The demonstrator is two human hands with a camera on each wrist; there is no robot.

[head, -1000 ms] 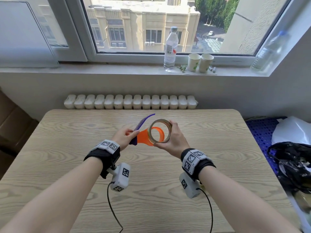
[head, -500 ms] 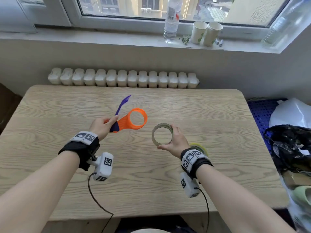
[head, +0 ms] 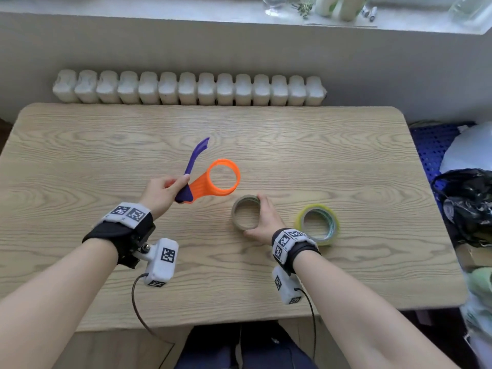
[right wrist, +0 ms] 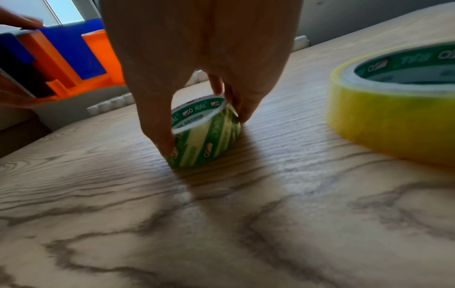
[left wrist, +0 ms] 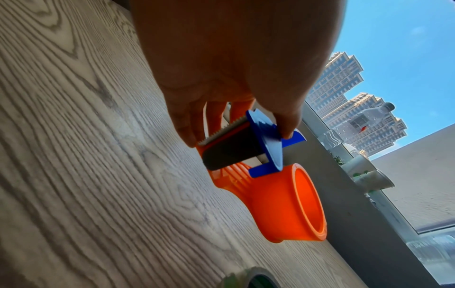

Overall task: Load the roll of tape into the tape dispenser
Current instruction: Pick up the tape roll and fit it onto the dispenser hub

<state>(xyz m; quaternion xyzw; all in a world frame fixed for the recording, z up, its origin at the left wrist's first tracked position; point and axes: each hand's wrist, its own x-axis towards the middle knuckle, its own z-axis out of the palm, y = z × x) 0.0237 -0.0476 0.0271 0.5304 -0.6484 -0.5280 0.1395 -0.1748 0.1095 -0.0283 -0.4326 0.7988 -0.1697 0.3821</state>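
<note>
The right hand [head: 265, 222] pinches the nearly spent green-printed tape roll [head: 246, 213] flat on the wooden table [head: 346, 161]; the left hand [head: 162, 193] grips the orange-and-purple plastic dispenser [head: 213, 179] just up-left, aloft.

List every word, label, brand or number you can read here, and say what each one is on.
Nothing reads clearly.
Small tape roll in the right hand: green and red printing on the core, too blurred to read.
Yellow tape roll: white lettering on the green core, blurred.
Wrist bands: square black-and-white code patterns, no words.
</note>
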